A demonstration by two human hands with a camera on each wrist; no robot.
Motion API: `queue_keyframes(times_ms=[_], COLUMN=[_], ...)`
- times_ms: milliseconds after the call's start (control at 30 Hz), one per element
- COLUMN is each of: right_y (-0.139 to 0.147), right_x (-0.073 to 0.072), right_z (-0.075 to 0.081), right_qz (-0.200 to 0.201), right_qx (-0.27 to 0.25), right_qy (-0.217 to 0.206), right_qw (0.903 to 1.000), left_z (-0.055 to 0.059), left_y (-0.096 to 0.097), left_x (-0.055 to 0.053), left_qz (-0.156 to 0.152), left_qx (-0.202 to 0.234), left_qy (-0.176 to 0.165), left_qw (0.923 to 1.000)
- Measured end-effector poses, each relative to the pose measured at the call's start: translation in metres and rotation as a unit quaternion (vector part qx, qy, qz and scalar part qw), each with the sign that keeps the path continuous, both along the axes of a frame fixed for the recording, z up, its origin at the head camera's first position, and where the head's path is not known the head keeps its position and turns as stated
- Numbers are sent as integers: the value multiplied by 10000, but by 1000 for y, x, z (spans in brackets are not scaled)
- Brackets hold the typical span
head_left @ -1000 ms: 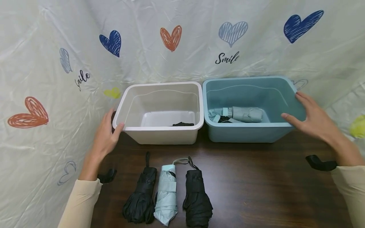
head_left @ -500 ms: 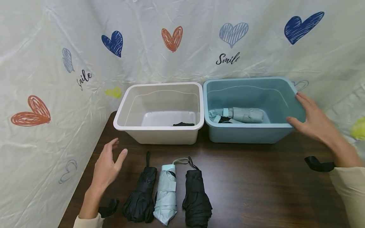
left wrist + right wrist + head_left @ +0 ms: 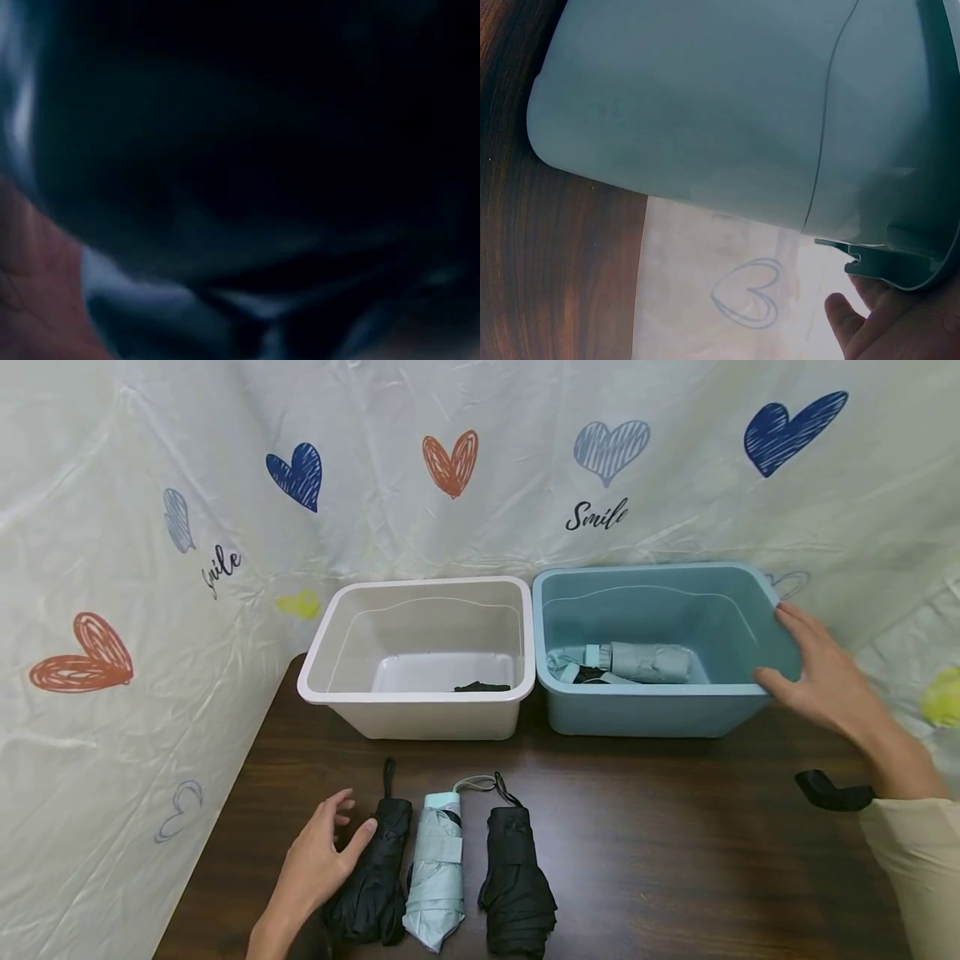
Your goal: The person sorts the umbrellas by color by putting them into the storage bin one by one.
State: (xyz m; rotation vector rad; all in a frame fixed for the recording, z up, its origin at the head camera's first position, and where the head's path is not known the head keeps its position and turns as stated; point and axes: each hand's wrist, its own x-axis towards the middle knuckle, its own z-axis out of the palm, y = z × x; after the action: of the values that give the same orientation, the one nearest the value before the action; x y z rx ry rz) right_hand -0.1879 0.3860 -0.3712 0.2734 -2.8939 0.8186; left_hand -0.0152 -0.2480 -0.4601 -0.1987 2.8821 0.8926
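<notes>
Three folded umbrellas lie in a row on the table: a black umbrella (image 3: 375, 877) at left, a light blue umbrella (image 3: 437, 872) in the middle, a black umbrella (image 3: 516, 885) at right. My left hand (image 3: 318, 856) is over the left side of the first black umbrella, thumb and fingers apart and loosely bent. The left wrist view is dark and blurred. At the blue bin's (image 3: 645, 714) right front corner, my right hand (image 3: 832, 681) holds the rim, thumb over the edge, fingers outside; fingertips (image 3: 844, 319) show below the rim in the right wrist view.
A white bin (image 3: 427, 718) stands left of the blue one, with a dark item (image 3: 482, 687) partly visible inside. In the blue bin lies a pale blue rolled umbrella (image 3: 648, 662) among other pieces. A heart-printed sheet (image 3: 517, 543) hangs behind the dark wooden table (image 3: 675, 827).
My left hand has let go of the white bin's left rim and come down and right to the left black umbrella. The right hand stays at the blue bin, its thumb shifted slightly.
</notes>
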Motion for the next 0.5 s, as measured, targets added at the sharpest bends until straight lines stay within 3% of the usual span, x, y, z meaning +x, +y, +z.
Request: queue_keyframes(times_ms=[300,500], right_y=[-1,-2], right_x=[1,1], right_z=[0,0], right_qz=[-23,7], right_qx=[8,-28], right_qy=[-12,-25], right_qw=[10000,10000], left_z=[1,0], left_y=[16,25], left_x=[10,10], left_qz=[-135,-76], left_qx=[-215,-504], left_qy=[-345,-401], left_qw=[9991,9979])
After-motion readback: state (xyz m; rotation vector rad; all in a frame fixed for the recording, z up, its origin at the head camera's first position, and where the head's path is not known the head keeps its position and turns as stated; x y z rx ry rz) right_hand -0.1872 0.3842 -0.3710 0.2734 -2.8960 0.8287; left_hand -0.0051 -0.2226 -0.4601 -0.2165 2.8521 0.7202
